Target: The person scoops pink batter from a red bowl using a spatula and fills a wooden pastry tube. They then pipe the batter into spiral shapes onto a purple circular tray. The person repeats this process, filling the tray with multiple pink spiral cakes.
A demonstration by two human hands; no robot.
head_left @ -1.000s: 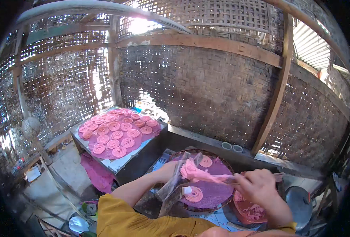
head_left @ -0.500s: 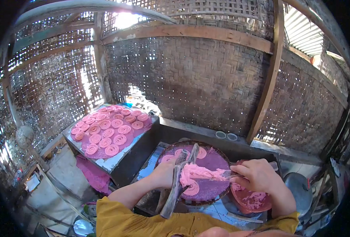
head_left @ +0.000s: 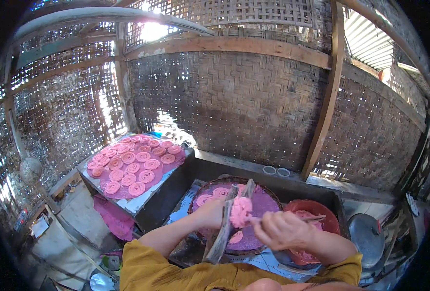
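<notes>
Right hand (head_left: 282, 231) is moving inward, clenching slim utensil (head_left: 251, 220); left hand (head_left: 212, 213) is gripping grey wooden tool (head_left: 220, 241); tilting risks dropping lumpy pink dough (head_left: 240, 211).

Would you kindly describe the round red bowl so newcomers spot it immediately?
Find the round tray lined in purple. Right of it, partly hidden by the right hand, is the round red bowl; it holds loose pink dough, unlike the tray's pink coils.

Head-worn fisheye, facing down; hands (head_left: 283, 231) near, woven wall (head_left: 234, 104) beyond.
</notes>
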